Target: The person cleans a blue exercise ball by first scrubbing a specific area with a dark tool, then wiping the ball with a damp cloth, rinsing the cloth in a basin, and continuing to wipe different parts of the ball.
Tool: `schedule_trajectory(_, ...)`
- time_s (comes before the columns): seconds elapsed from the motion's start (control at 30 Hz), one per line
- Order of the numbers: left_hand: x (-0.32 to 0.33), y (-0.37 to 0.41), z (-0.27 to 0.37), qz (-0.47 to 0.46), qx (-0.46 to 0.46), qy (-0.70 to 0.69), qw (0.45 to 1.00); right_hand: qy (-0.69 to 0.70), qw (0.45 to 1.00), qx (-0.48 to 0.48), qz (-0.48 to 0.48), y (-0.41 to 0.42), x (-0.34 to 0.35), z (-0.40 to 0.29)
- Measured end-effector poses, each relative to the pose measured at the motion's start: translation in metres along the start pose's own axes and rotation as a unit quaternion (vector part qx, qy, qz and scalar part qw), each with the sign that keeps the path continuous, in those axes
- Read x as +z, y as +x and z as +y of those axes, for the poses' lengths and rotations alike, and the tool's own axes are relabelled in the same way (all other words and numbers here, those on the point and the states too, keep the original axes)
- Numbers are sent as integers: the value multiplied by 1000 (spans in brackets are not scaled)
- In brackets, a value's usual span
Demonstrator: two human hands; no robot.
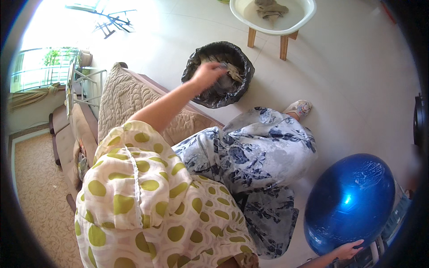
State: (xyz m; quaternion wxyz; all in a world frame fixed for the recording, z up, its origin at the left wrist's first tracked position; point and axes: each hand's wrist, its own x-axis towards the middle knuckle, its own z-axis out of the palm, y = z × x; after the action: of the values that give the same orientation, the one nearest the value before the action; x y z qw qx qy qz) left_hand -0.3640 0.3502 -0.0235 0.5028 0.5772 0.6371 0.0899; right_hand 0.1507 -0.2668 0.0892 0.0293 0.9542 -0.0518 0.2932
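Observation:
My left hand point(208, 74) reaches over a waste bin lined with a black plastic bag point(247, 85). It is slightly blurred, and a small dark greyish thing shows at its fingertips; whether I grip it is unclear. Crumpled beige scraps point(234, 72) lie inside the bin, partly behind the hand. At the lower right, my right hand point(348, 249) lies against the lower edge of a large shiny blue ball point(348, 201), its fingers partly extended and holding nothing. White scuffs or smears mark the ball's top.
A white basin point(273, 32) holds liquid and a brown cloth point(272, 10); it stands on a wooden-legged stool point(284, 48). A quilted beige couch cover point(124, 97) runs beside the bin. Far left are a folding rack point(115, 21) and a cushioned seat point(65, 134).

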Motion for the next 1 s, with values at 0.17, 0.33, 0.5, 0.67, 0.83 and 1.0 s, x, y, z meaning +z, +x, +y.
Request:
schedule_trajectory(0.17, -40, 48, -23, 133, -82, 7, 988, -27, 999, 26, -3, -1, -1, -25)
schedule_trajectory(0.33, 11, 76, -30, 112, -46, 235, 964, -28, 999, 42, -9, 10, 6, -15)
schedule_trajectory(0.5, 41, 86, -32, 18, 132, 424, 896, -45, 999, 23, -6, 5, -4, -21)
schedule_trajectory(0.67, 65, 111, -79, 36, 111, 439, 891, -55, 998, -14, -14, 7, 4, -13)
schedule_trajectory(0.83, 70, 108, -80, 104, 132, 444, 880, -51, 999, -10, -1, 7, -1, -22)
schedule_trajectory(1.0, 49, 79, -49, 117, 108, 426, 891, -36, 999, 10, -4, 3, 1, -20)
